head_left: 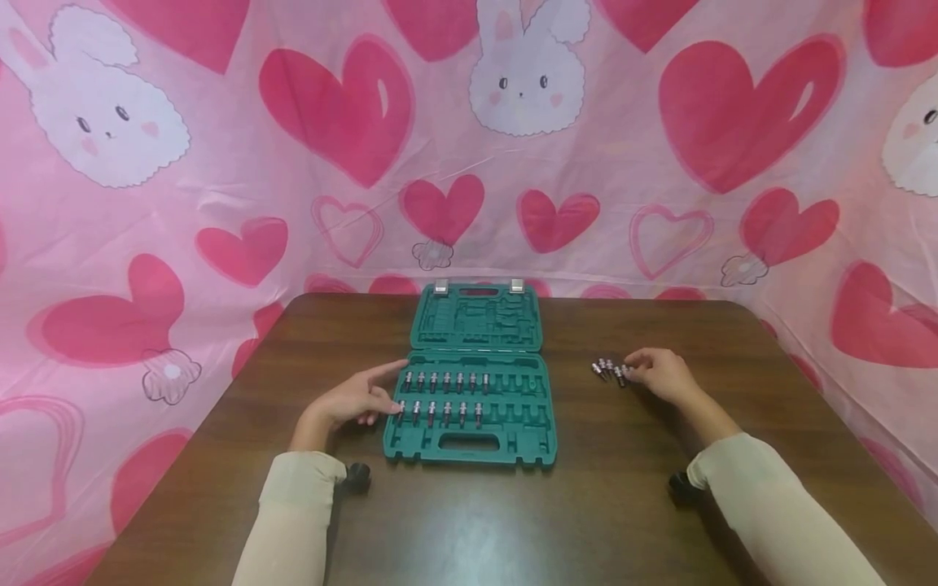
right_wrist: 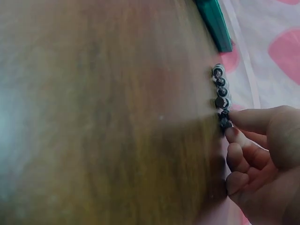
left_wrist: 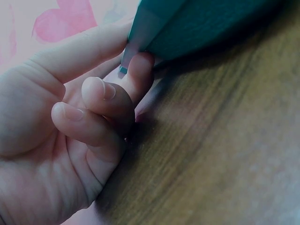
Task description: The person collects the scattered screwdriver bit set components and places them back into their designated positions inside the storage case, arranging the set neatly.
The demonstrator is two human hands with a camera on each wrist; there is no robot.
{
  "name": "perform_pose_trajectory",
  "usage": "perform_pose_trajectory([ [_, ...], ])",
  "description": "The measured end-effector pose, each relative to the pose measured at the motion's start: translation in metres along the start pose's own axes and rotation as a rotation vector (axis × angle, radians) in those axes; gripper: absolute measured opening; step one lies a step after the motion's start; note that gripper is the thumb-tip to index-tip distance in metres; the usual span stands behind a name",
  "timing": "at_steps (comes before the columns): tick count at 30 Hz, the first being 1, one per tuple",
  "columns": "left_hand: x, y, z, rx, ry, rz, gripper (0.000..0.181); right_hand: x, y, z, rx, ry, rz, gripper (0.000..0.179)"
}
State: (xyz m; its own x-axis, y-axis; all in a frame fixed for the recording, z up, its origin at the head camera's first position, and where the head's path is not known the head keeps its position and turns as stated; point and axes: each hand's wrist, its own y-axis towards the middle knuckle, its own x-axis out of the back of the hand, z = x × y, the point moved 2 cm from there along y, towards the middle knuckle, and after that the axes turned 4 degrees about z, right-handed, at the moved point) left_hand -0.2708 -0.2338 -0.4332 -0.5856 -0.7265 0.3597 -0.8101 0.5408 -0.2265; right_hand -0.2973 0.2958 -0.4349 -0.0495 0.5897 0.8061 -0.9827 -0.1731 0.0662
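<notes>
A green plastic tool case point(head_left: 471, 442) lies open on the table, with two rows of bit sockets point(head_left: 447, 413), silver with dark tips, in the left part of its lower half. My left hand point(head_left: 350, 399) rests on the case's left edge, index finger stretched along it and thumb on the rim. In the left wrist view the other fingers point(left_wrist: 89, 126) bend loosely beside the case wall point(left_wrist: 164, 33). To the right of the case, several loose bit sockets point(head_left: 605, 366) lie in a row. At their right end my right hand point(head_left: 663, 374) pinches one bit socket point(right_wrist: 225, 123) between thumb and index finger.
The case lid point(head_left: 476, 317), with moulded recesses and two metal latches point(head_left: 516, 286), leans back behind the lower half. Vacant slots point(head_left: 516, 413) fill the right part of both rows. A pink heart-print cloth point(head_left: 506, 163) hangs behind the brown wooden table point(head_left: 469, 529).
</notes>
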Motion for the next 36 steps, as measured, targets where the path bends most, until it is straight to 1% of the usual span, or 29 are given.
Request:
perform_pose_trajectory([
  [5, -0.001, 0.000, 0.000, -0.016, 0.003, 0.004, 0.078, 0.000, -0.004, 0.000, -0.004, -0.013, 0.039, 0.024],
  [9, 0.000, 0.001, 0.000, -0.015, 0.001, 0.011, 0.078, 0.001, -0.007, 0.002, -0.021, -0.004, 0.045, 0.026],
  [15, 0.000, 0.000, -0.001, -0.019, -0.011, 0.011, 0.078, 0.002, -0.010, 0.003, -0.048, -0.019, 0.020, 0.030],
  [22, 0.000, 0.001, -0.001, -0.010, -0.005, 0.014, 0.079, 0.002, -0.013, 0.000, -0.035, -0.051, -0.020, 0.029],
  [27, 0.000, 0.000, -0.002, -0.007, -0.008, 0.009, 0.079, 0.000, -0.015, -0.002, -0.015, -0.045, -0.047, 0.025],
  [36, -0.001, 0.001, -0.001, 0.017, -0.012, 0.002, 0.080, 0.002, -0.018, 0.001, -0.016, -0.053, -0.061, 0.022],
])
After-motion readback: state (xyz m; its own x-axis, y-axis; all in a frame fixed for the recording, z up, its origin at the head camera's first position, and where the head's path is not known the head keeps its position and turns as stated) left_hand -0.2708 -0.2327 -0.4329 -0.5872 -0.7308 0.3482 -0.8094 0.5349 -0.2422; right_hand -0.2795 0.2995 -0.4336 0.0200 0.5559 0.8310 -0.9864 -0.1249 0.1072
